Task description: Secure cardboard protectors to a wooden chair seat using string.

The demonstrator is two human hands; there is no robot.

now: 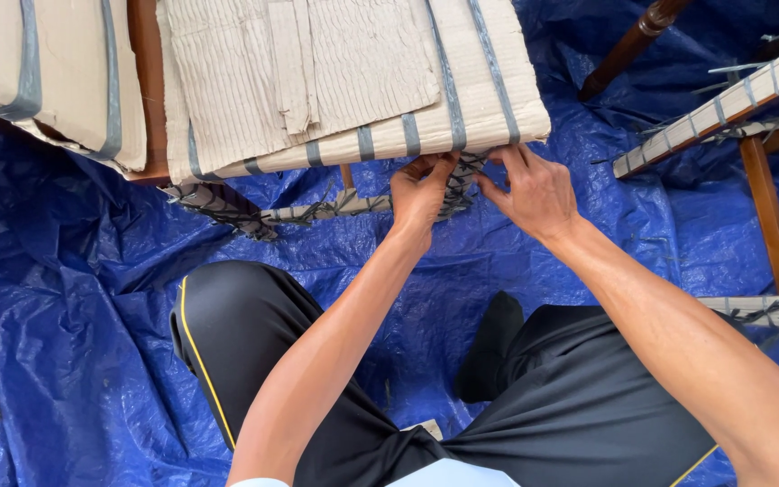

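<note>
Left hand, right hand grip strapped leg, apparently; cardboard-wrapped seat overhangs.

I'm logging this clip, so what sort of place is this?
Probably a furniture packing workspace: a blue tarp covers the floor, wooden furniture wrapped in cardboard and grey strapping stands around, and both hands work at a wrapped edge.

Single head-mounted view: looks steeply down from close range, facing forward over the person's lap onto the blue tarpaulin.
</note>
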